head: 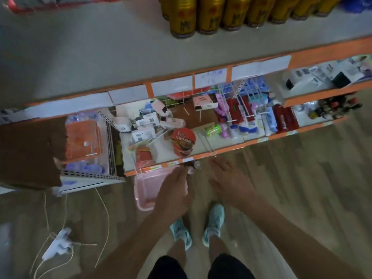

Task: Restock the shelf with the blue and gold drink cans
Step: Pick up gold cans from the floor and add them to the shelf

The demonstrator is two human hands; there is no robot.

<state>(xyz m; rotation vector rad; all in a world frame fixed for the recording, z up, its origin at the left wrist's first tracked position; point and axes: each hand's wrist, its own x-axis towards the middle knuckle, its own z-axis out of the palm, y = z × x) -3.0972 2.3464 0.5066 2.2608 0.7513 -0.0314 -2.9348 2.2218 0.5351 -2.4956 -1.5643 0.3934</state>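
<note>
A row of gold drink cans [203, 15] stands on the top shelf [100, 53] at the upper edge of the view. Low in front of the bottom shelf, a pink basket [145, 190] sits on the floor. The silver tops of dark drink cans [196, 164] show at its far right corner. My left hand [175, 192] reaches down over the basket, its fingers curled around one can top. My right hand [231, 180] hovers just right of those cans, fingers spread, holding nothing. No blue can is clearly visible.
The lower shelf [221, 149] with orange edging holds noodle cups, small boxes, tubes and bottles behind wire dividers. A brown cardboard box [28, 152] sits at the left. String and crumpled paper [58, 242] lie on the wooden floor. My feet in pale blue shoes [214, 222] stand below the hands.
</note>
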